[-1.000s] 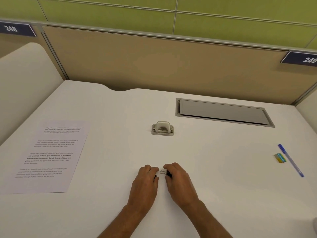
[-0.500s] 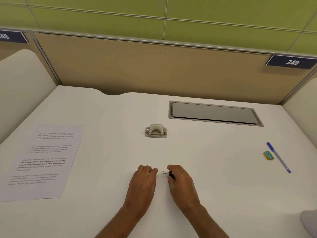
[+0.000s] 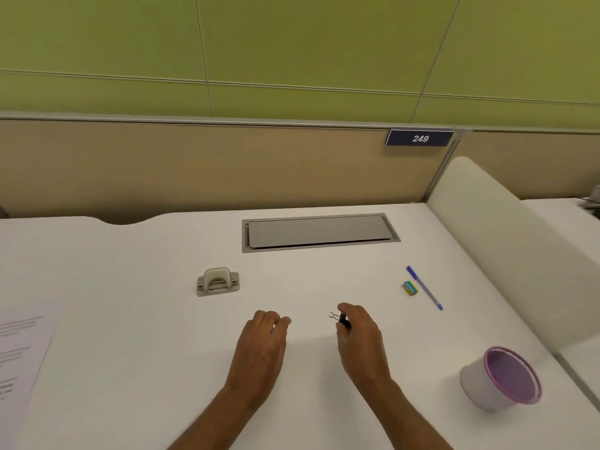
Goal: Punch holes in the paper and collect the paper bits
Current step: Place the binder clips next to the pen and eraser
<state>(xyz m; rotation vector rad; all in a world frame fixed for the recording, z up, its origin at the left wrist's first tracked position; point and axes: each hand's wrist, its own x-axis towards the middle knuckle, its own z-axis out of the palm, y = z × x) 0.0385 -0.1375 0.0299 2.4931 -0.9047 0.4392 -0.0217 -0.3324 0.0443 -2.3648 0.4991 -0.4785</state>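
Much of the paper (image 3: pixel 22 352) off-frame.

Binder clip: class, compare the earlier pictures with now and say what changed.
The right hand carried the clip rightward, pinched in its grip, leaving the left hand resting apart from it. Punch, paper, pen and eraser stayed put.

Right hand (image 3: pixel 360 341), binder clip (image 3: pixel 343 319): away rightward.

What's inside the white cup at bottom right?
Inside the cup only a purple lining shows, with no contents visible. Its own near wall covers part of the interior.
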